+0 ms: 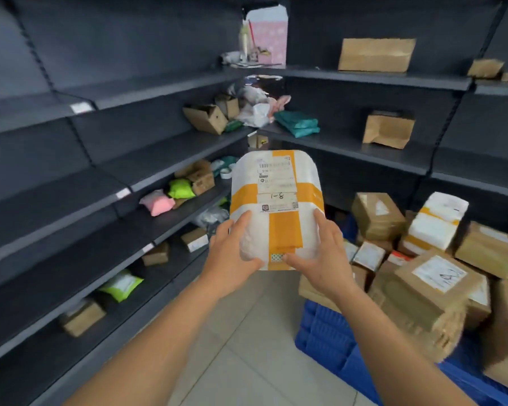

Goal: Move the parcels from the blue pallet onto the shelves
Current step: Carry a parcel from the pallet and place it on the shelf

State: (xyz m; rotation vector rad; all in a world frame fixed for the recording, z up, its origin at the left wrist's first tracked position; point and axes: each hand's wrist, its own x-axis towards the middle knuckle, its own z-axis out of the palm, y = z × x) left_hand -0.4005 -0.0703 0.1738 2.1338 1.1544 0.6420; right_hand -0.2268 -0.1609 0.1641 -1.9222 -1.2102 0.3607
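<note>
The white parcel [276, 209], banded with orange tape and marked "1-8" on its label, is held up in the air above the floor, to the left of the blue pallet [332, 344]. The left hand [232, 259] and right hand [323, 253] grip its near end from either side, fingers spread along its flanks and thumbs curled under its lower edge. Brown boxes [423, 288] are heaped on the pallet, and the dark shelves [165, 159] stand beyond the parcel and to its left.

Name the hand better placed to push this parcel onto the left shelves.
Probably the right hand: it grips the white and orange parcel on the side away from the left shelves, so it can push toward them. The left hand would be leading.
</note>
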